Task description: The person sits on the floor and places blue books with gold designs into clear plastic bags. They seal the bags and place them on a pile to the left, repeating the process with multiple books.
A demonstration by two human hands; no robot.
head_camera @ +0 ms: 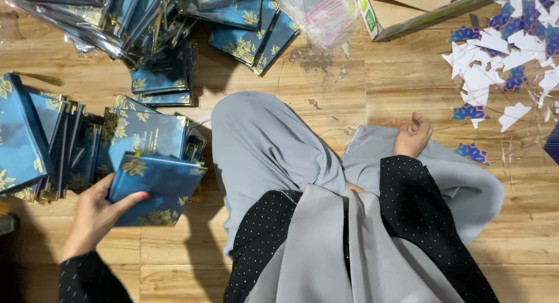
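- While the left hand (pixel 96 215) grips one blue gold-patterned card (pixel 157 189) by its near-left corner, thumb on top w/ fingers under, the card sits half-lifted at the front of the blue stack (pixel 140 134) on the wood floor (pixel 349 87).
- Right hand (pixel 412 135) is loosely curled, holding nothing, resting on the grey fabric (pixel 273 145) over the knee.
- Risk: a one-corner grip could let the card tilt & slide out, esp. if its face is glossy.
- Risk: the upright row (pixel 41 140) just left leans; a nudge from the wrist could topple it.
- Risk: the wrapped pile (pixel 145 23) further up looks slippery & loosely heaped, so it may slump toward the stack.
- Paper cut-outs (pixel 501 58) lie well apart at right; little risk of mixing in.
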